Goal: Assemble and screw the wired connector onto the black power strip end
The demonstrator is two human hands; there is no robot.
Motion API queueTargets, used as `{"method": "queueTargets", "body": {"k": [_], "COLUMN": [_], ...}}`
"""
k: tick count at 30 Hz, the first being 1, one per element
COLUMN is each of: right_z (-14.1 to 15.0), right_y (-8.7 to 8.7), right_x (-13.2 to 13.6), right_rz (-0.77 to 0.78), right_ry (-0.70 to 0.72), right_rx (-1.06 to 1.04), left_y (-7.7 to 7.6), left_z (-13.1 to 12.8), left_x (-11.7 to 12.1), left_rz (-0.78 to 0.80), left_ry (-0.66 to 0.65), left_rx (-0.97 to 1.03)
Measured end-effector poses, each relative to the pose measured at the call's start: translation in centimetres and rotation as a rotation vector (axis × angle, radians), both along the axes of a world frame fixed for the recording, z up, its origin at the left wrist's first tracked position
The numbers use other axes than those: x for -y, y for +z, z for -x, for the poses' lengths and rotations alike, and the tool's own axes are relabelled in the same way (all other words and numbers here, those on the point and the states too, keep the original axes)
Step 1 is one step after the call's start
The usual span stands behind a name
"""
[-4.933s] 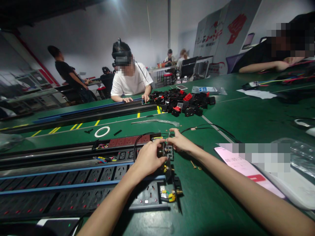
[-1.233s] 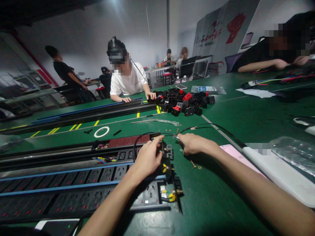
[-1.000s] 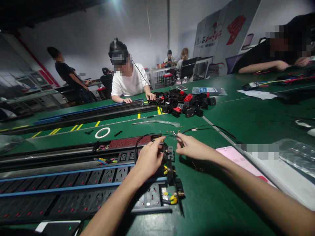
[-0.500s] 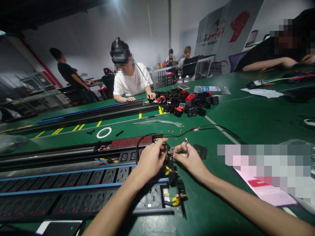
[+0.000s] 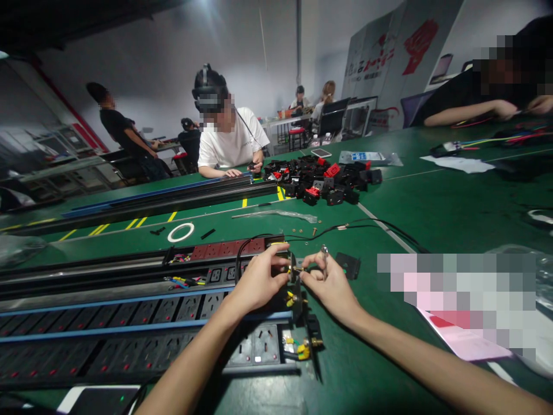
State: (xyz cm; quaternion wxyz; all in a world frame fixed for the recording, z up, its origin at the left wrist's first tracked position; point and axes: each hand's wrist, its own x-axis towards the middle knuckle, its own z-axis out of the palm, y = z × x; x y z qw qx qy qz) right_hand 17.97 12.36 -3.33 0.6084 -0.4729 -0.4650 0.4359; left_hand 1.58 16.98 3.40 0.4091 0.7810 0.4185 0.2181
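Observation:
My left hand is closed at the end of a power strip, with thumb and fingers around a small black end plate. A brass bolt sticks out of that plate to the right. The thumb and index finger of my right hand pinch at the bolt's tip; whatever small part they hold there is hidden. Tucked in the same hand is a small silver wrench, its head pointing up. Below lie socket strips with yellow wires and another brass bolt at their ends.
Several brass nuts, a screw and a black cable lie beyond my hands. A black plate and a pink-screened phone are on the right. A co-worker sits opposite, beside piled socket modules.
My right hand reached toward the small parts by the cable, then came back to the bolt with the wrench in its palm. My left hand stays at the end plate.

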Motion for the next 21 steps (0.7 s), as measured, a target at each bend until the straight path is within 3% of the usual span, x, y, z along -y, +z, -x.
{"method": "queueTargets", "body": {"k": [6,21], "right_z": [0.1,0.15], "right_y": [0.02,0.26], "right_x": [-0.02,0.06], "right_rz": [0.012,0.111], "right_ry": [-0.005,0.047], "right_rx": [0.0,-0.041], "left_y": [0.11,0.45], "left_z": [0.19,0.23], "left_x": [-0.29,-0.02], "left_rz": [0.17,0.108], "left_ry": [-0.054,-0.06], "left_rx": [0.102,0.053]}}
